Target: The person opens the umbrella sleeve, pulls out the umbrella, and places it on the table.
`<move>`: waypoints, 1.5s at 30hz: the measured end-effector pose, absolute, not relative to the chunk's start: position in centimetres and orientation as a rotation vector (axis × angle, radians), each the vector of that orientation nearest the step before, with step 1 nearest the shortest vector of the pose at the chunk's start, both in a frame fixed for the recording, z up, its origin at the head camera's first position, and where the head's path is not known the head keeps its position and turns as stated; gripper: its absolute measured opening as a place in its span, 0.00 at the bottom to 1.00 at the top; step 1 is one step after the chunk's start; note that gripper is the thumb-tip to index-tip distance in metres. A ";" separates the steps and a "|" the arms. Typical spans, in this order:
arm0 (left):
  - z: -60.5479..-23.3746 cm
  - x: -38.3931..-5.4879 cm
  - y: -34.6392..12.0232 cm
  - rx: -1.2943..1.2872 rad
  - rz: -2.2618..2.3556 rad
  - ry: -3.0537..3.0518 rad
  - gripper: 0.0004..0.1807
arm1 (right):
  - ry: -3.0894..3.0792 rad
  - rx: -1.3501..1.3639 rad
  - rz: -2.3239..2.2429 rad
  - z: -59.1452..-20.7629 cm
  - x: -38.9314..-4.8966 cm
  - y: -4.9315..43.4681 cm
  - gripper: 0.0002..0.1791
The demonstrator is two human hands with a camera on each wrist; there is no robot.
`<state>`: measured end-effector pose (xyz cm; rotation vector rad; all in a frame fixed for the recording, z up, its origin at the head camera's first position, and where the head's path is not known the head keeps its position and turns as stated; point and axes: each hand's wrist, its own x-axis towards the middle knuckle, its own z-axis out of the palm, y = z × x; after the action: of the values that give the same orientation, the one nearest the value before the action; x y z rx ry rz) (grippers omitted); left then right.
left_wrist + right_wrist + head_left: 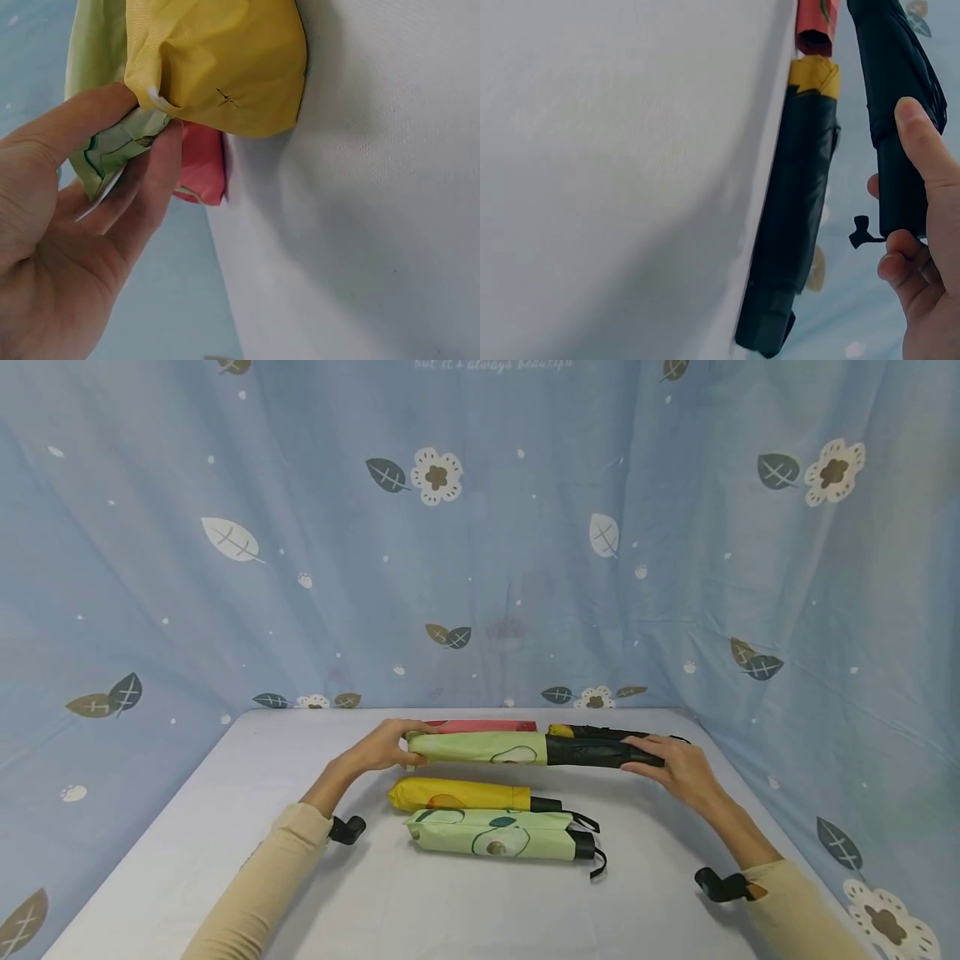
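Both hands hold a long folded umbrella level above the white table. Its right part is a black umbrella (581, 752), and a pale green avocado-print sleeve (472, 747) covers the left part. My left hand (386, 745) pinches the sleeve's left end between thumb and fingers; the left wrist view shows the green fabric (112, 146) crumpled there. With thumb and fingers, my right hand (671, 764) grips the black handle end (901, 187), where a short strap (864, 232) sticks out. How far the black umbrella reaches inside the sleeve is hidden.
Nearer on the table (480, 910) lie a yellow sleeved umbrella (457, 794) and a green avocado-print one (450, 841) side by side, straps to the right. Behind the held umbrella are a red one (487, 726) and a black one with a yellow end (795, 195). A blue curtain (480, 568) surrounds the table.
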<state>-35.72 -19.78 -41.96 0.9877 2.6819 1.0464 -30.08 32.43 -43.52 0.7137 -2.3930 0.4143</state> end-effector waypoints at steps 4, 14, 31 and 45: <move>-41.9 -35.7 -20.0 0.968 1.050 2.695 0.29 | -2.403 0.698 0.431 -43.5 -29.9 33.3 0.27; -42.5 -35.6 -20.5 1.008 0.991 2.751 0.26 | -2.446 0.647 0.421 -44.3 -29.5 35.5 0.27; -42.6 -35.3 -20.0 1.016 0.918 2.790 0.26 | -2.464 0.609 0.445 -45.1 -29.2 37.8 0.26; -42.9 -35.3 -20.0 1.014 0.913 2.779 0.26 | -2.566 0.569 0.477 -45.5 -28.7 38.2 0.26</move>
<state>-35.31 -20.02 -42.89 1.0137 2.7786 0.9134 -28.73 38.22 -45.46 0.5692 -2.5657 0.4768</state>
